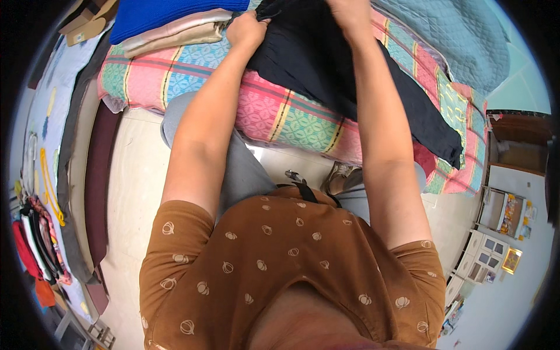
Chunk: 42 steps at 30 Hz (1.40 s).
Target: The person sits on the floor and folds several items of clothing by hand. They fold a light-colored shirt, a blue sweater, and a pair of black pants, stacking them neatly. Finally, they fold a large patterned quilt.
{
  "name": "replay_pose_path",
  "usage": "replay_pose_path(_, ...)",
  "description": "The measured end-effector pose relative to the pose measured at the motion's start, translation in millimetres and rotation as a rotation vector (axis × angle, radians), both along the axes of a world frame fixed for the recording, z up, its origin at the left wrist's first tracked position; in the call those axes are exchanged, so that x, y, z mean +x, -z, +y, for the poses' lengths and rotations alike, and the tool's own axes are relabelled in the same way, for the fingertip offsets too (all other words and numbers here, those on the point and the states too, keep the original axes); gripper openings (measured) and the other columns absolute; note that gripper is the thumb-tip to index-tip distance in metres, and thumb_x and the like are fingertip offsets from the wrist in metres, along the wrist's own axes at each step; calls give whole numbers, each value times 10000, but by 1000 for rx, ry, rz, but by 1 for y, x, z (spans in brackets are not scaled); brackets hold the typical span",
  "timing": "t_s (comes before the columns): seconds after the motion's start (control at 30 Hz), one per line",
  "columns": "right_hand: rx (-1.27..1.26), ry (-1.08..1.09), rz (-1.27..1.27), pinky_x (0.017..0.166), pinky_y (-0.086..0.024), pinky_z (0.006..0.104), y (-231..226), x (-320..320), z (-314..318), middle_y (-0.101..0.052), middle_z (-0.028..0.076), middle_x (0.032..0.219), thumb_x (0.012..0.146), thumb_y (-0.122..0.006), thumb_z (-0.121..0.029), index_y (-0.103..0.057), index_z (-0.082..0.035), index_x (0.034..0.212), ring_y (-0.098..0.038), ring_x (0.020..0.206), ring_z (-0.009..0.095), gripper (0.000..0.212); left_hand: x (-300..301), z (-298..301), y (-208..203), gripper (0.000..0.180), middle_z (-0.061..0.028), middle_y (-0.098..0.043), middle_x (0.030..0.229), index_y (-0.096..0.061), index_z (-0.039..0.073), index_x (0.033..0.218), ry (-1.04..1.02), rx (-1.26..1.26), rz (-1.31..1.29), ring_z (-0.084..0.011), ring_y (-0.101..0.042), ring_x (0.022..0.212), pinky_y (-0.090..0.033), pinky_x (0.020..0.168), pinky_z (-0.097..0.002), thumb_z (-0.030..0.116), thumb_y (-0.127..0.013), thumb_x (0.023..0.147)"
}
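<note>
A black garment [312, 55] is spread over a bed with a pink, green and blue patterned cover [274, 114]. One long narrow part of it, a leg or a sleeve, runs down to the right. My left hand [247, 32] is closed on the garment's upper left edge. Over its upper right part lies my right hand [351, 16], cut off by the top of the picture, so its fingers do not show. Left of my left hand sits a stack of folded clothes, with a blue knit piece [175, 17] above a beige one [181, 42].
A quilted light blue cover [443, 35] lies at the far right of the bed. Along the left runs another bed or couch [76, 151] with clothes [38, 239] heaped on it. White cabinets [481, 256] stand by the right wall. Pale floor tiles [137, 157] show between.
</note>
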State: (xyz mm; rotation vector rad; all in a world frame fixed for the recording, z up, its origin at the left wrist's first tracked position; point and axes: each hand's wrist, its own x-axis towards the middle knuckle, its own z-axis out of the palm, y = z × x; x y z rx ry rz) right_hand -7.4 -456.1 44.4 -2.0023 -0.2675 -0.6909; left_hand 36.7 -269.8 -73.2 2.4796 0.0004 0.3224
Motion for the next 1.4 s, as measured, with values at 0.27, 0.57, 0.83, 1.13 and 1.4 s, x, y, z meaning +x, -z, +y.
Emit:
replay_pose_path(0.27, -404, -53, 30, 897, -524, 437, 113, -57, 57, -679, 195, 1129, 770, -735, -308, -641, -52, 1218, -649, 1036, 372, 525, 24, 12, 36, 346, -132, -707, 1147, -743, 183, 1084, -60, 56, 177, -352, -664, 1084, -533, 890, -485, 404, -625, 846)
replay_pose_path(0.57, -568, 108, -2, 1085, -345, 480, 141, -193, -10, -586, 142, 1302, 770, -724, -189, -610, -66, 1244, -503, 1266, 325, 502, 34, 59, 59, 526, -162, -701, 1086, -663, -91, 1139, 63, -1043, 390, -261, -663, 907, -504, 817, -353, 363, -658, 873)
replay_pose_path(0.83, -665, 357, 187, 1130, -296, 509, 172, -249, -88, -507, 152, 1416, 785, -733, -204, -605, -83, 1282, -410, 1362, 350, 526, -13, 54, 53, 483, -208, -705, 1000, -630, -140, 1106, 275, -540, 446, -257, -680, 832, -532, 755, -390, 111, -785, 724)
replay_pose_path(1.13, -501, 436, 141, 1140, -280, 533, 149, -237, -113, -532, 169, 1404, 862, -687, -385, -611, -35, 1274, -428, 1354, 364, 545, -63, 59, 9, 639, -303, -633, 1202, -520, -55, 1287, 54, 215, 234, -447, -619, 1123, -477, 978, -470, 215, -757, 759)
replay_pose_path(1.4, -643, 500, 182, 1135, -236, 611, 151, -155, -151, -453, 133, 1498, 926, -569, -519, -531, -145, 1404, -358, 1422, 339, 608, -79, -39, -4, 473, -115, -493, 1464, -582, 151, 1346, 406, 623, -537, -294, -387, 1407, -289, 1116, -583, 407, -577, 948)
